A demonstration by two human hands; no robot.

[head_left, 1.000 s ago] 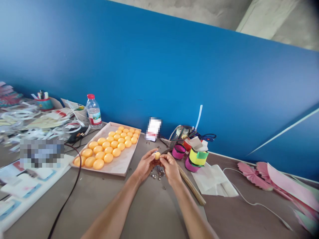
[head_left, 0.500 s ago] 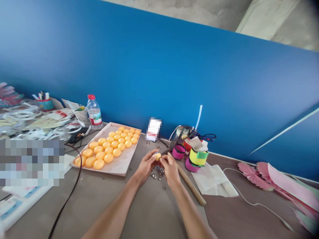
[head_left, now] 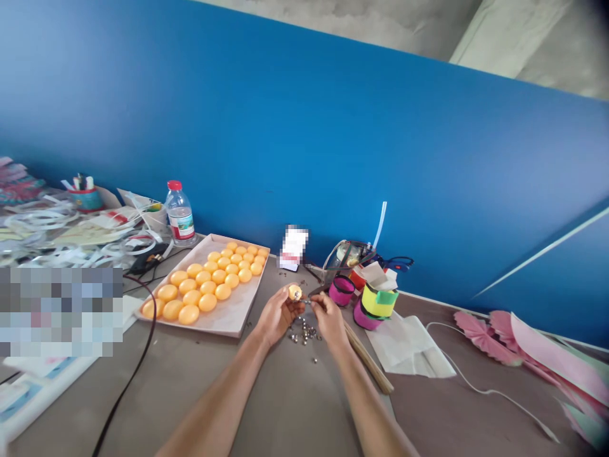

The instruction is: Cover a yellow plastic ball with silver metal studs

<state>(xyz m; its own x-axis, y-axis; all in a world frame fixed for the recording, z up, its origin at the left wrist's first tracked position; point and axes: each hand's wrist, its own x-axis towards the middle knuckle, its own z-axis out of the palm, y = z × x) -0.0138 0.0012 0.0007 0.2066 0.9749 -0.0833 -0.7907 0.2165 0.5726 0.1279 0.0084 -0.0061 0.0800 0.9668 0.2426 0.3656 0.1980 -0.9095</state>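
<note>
My left hand (head_left: 276,316) is closed on an orange ball (head_left: 293,291), like a ping-pong ball, between thumb and fingers. A shiny metal spot shows on the ball's lower side. Close beside it, the fingertips of my right hand (head_left: 329,320) pinch a small thin metal piece (head_left: 307,302), too small to make out in full. Beneath both hands, several small shiny metal parts (head_left: 307,334) lie scattered on the grey table (head_left: 209,387). Left of my hands, a shallow box (head_left: 228,325) holds rows of orange balls (head_left: 207,302).
A water bottle (head_left: 179,216) stands behind the box. To the right are wooden sticks (head_left: 368,365), a magenta ring-shaped holder (head_left: 341,291), a yellow holder (head_left: 378,299) and white paper (head_left: 412,349). A black cable (head_left: 137,368) crosses the left side. A blue partition (head_left: 295,127) rises behind.
The ball has tipped and moved slightly up and left in my left hand, so its metal spot now shows. My right hand has drawn a little away from it, with a small metal piece between its fingertips.
</note>
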